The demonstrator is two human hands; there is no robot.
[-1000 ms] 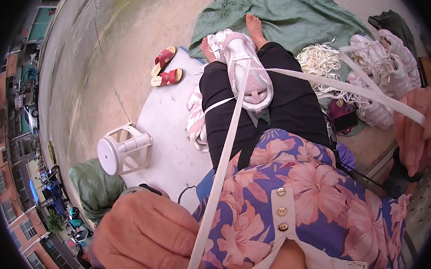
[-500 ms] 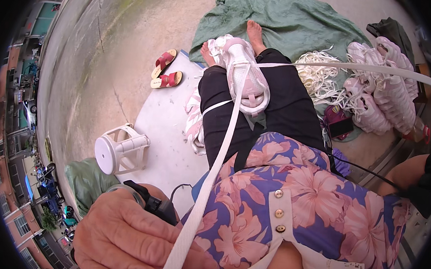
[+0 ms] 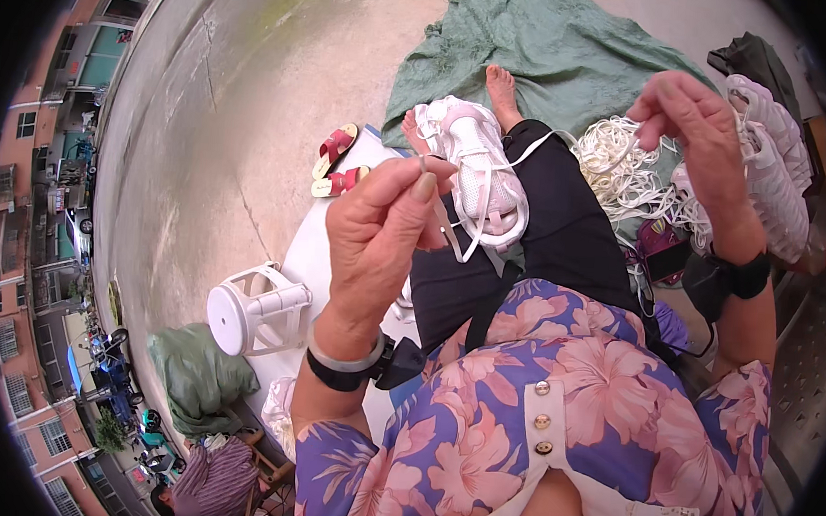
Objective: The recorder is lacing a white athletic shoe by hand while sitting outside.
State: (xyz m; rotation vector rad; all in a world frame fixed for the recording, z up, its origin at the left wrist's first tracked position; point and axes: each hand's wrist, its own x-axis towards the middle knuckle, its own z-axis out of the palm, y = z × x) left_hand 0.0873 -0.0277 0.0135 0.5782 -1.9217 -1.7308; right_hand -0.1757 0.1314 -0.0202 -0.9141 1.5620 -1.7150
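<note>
A pink-and-white sneaker [image 3: 480, 168] rests on my lap between my thighs, its toe pointing away from my body. My left hand [image 3: 377, 232] is raised just left of the sneaker, thumb and forefinger pinched on a white shoelace [image 3: 465, 255] that loops up from the shoe. A small greyish tip pokes out above those fingers; its kind is unclear. Up at the right, my right hand [image 3: 690, 133] is closed in a pinch. The other side of the lace curves from the sneaker toward these fingertips, over a heap of white laces [image 3: 608, 156].
More pink-and-white sneakers [image 3: 777, 186] are piled at the right. A green cloth [image 3: 549, 39] covers the ground ahead. To the left are red sandals [image 3: 339, 149] and a white plastic stool [image 3: 258, 310]. A person in a striped top [image 3: 220, 478] sits at the lower left.
The lace, earlier pulled taut on both sides, now hangs slack. My left hand has come up from beside my body toward the sneaker, and my right hand has come in from the far right.
</note>
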